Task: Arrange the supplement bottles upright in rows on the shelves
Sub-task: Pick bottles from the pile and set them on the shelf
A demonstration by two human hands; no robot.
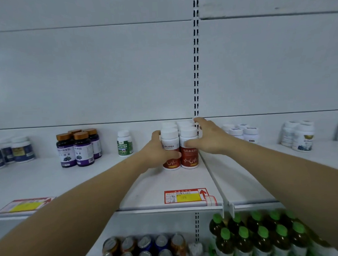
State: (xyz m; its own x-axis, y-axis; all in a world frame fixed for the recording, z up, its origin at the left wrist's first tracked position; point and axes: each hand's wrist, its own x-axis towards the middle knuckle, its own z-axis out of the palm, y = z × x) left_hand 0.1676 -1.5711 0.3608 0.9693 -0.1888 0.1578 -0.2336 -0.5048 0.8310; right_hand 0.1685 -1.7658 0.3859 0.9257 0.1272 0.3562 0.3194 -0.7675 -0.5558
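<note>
— What could have gone wrong for us?
— Our left hand [157, 149] curled its fingers round the red-label bottles [189, 146], upright just left of the divider [213, 176]. Our right hand [207, 137] pressed straight fingers on their divider side. An uneven squeeze could tip one.
— The count?
— About six caps. Farther left of the divider, one green-label bottle [124, 143] and four purple bottles [78, 147].
</note>
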